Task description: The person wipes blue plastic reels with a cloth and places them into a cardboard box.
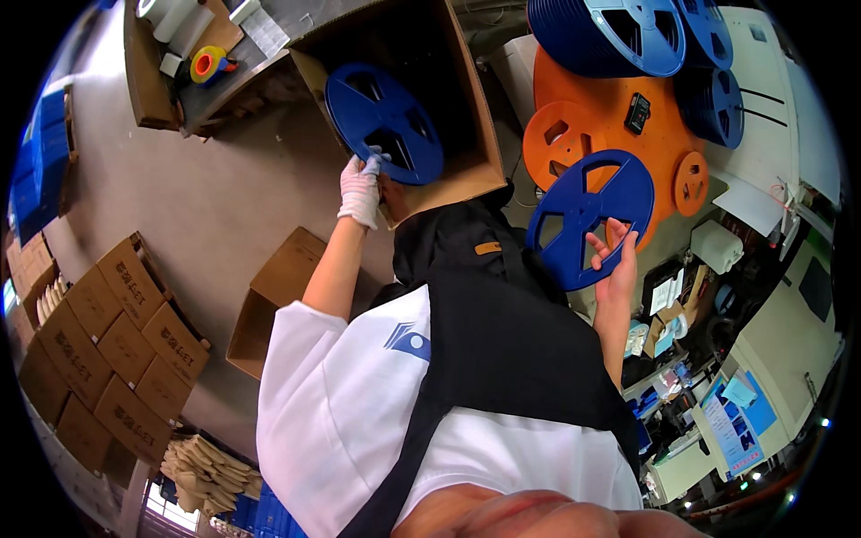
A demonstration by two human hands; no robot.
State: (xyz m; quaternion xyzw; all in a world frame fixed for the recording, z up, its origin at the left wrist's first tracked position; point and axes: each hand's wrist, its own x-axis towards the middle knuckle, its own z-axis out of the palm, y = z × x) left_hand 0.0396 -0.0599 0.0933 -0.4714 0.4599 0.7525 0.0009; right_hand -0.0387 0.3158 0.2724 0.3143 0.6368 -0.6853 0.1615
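Blue plastic is filling both of our hands, and we are taking the open cardboard carton (466,117) as our landmark for everything else.

In the head view, we are holding one blue reel (384,124) inside the carton's mouth with our left hand (360,190). That hand is wearing a white glove, and its fingertips are pinching the reel's lower rim, so the disc is standing above the grip and lying flat against the carton's dark interior. Because a reel is round, it is offering no long axis; what matters is its face, which is turning toward the camera.

Right of the carton and well apart from it, we are holding a second blue reel (589,218) in our bare right hand (613,265). The thumb is hooking through a spoke opening while the fingers are wrapping the lower right rim, so the hand is closing on the reel from below. This reel is tilting, with its upper edge overlapping the orange reels (619,125) lying flat on the surface beyond.

Our left hand is clearly the nearer one to the carton; the right is hanging off to its side. Farther right of the carton, stacked blue reels (619,36) are resting by the orange ones. Left of the carton, and below it in the picture, sealed brown boxes (117,359) are sitting in rows on the floor.
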